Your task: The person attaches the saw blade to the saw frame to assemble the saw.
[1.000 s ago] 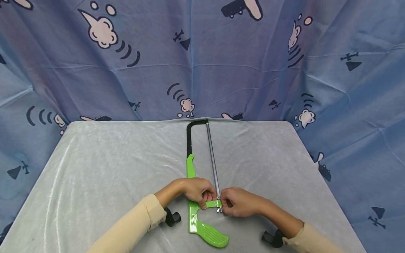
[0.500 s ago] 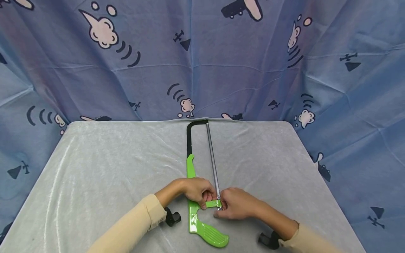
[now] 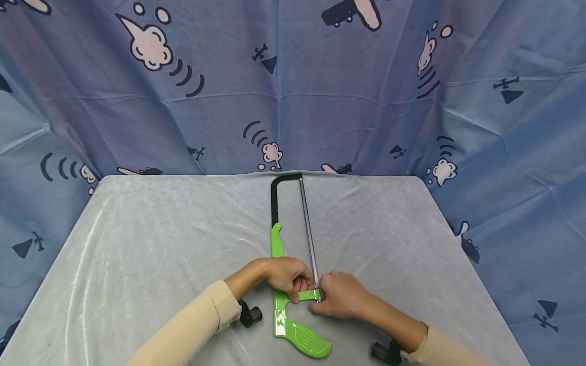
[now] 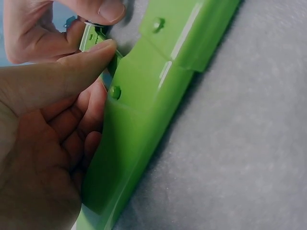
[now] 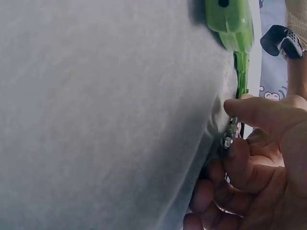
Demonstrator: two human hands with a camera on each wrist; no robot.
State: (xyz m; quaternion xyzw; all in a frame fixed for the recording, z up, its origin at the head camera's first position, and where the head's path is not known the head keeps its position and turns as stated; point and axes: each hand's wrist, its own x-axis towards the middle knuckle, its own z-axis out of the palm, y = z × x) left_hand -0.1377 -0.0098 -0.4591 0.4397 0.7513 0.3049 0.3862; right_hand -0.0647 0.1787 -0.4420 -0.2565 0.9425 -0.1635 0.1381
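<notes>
Hacksaw [image 3: 293, 305] flat on table [image 3: 137, 244], left hand [image 3: 286, 277] gripping green frame, right hand [image 3: 339, 297] fingers pinching blade screw [image 5: 229, 139]

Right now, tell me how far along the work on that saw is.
Done: the blade sits hooked into the far end of the saw, which lies flat on the table. In hand: the left hand grips the green frame by the handle, and the right hand pinches the small metal nut at the blade's near end. Left: whether that nut is tight or loose cannot be told.
</notes>
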